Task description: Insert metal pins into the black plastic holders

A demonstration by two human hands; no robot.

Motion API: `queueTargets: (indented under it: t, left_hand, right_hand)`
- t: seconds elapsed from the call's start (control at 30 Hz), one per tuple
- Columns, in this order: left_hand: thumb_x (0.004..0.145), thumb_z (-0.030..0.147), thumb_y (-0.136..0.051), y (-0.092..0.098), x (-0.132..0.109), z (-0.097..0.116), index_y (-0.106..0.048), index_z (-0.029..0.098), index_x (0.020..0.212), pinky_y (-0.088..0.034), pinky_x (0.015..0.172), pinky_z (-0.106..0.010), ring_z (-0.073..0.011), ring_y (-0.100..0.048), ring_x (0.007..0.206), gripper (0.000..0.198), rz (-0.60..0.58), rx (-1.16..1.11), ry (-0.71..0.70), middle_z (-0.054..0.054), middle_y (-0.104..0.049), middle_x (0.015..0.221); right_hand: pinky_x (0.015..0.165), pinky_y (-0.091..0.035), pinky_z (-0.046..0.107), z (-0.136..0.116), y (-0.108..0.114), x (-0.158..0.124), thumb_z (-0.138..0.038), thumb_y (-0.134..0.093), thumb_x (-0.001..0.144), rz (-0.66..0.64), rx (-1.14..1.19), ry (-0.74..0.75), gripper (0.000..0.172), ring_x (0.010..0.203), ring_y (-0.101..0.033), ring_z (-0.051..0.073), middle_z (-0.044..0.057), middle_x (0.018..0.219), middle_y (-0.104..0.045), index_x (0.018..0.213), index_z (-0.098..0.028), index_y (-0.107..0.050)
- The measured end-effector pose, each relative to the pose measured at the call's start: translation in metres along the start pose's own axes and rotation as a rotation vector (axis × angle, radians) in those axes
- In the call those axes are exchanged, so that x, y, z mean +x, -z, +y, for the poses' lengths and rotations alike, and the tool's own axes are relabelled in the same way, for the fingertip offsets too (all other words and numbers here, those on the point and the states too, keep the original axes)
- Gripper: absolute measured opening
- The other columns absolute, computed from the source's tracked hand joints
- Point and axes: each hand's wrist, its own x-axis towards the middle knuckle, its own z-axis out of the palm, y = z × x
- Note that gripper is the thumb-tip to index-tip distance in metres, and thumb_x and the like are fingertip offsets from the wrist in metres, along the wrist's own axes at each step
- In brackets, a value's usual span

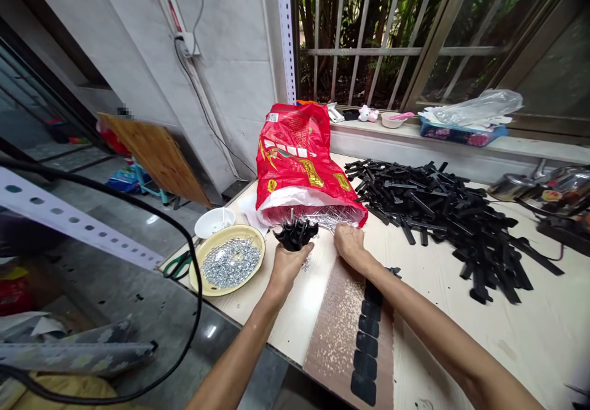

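My left hand (289,265) is wrapped round a bunch of black plastic pieces (296,233), with a metal pin sticking up from them. My right hand (351,245) is closed at the mouth of a red bag (299,152); what its fingers hold, if anything, is hidden. Long thin metal pins (329,215) lie in the bag's opening. To the left of my left hand, a yellow bowl (262,256) holds many small shiny metal parts. Below my right hand, a row of black flat pieces (367,345) lies on a brown board (329,336).
A large pile of black plastic strips (424,198) spreads over the table's right side. Green-handled scissors (179,267) and a white bowl (214,222) are by the left edge. Metal pots (553,189) stand at far right. A black cable (199,299) hangs at left.
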Motion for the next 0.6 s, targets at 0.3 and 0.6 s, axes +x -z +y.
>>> queueTargets:
  t: [0.3, 0.6]
  left_hand:
    - [0.059, 0.025, -0.069, 0.003, 0.01, -0.012, -0.066, 0.017, 0.07, -0.038, 0.054, -0.025, -0.0205, -0.062, 0.064, 0.014, 0.096, 0.335, -0.067, -0.003, -0.065, 0.061]
    - [0.069, 0.023, -0.067, -0.01, 0.005, -0.001, -0.066, 0.016, 0.094, -0.041, 0.064, -0.027, -0.0248, -0.066, 0.086, 0.026, 0.029, 0.617, -0.074, -0.01, -0.072, 0.088]
  right_hand:
    - [0.077, -0.041, 0.027, 0.04, 0.088, -0.021, -0.026, -0.041, 0.094, 0.346, 0.162, 0.237, 0.024, 0.089, -0.054, 0.017, 0.009, 0.097, -0.057, 0.099, -0.017, -0.062]
    - [0.077, -0.03, 0.031, 0.004, 0.153, -0.044, -0.025, -0.048, 0.093, 0.559, -0.095, 0.592, 0.017, 0.082, -0.045, 0.016, 0.003, 0.087, -0.054, 0.097, -0.025, -0.064]
